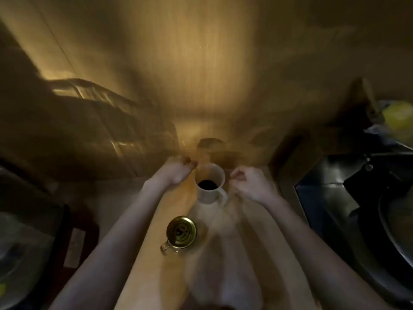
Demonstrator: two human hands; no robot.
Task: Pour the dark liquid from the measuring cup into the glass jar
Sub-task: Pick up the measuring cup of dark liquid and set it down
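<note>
A white measuring cup (210,173) stands upright on the wooden counter (156,276), with dark liquid (207,184) low inside and its handle pointing near-right. Nearer to me stands a glass jar (169,248) with a side handle and a gold lid (181,232) on top. My left hand (176,172) hovers with curled fingers right beside the cup's left rim; whether it touches is unclear. On the cup's right side, a short gap away, my right hand (251,185) is also curled. Neither hand holds anything. The image is dim and blurred.
A wire dish rack (100,117) fills the left. A steel sink (330,189) with a dark pan (393,231) lies on the right, and a yellow object (399,118) is above it. A blurred container (210,145) stands behind the cup against the wooden wall.
</note>
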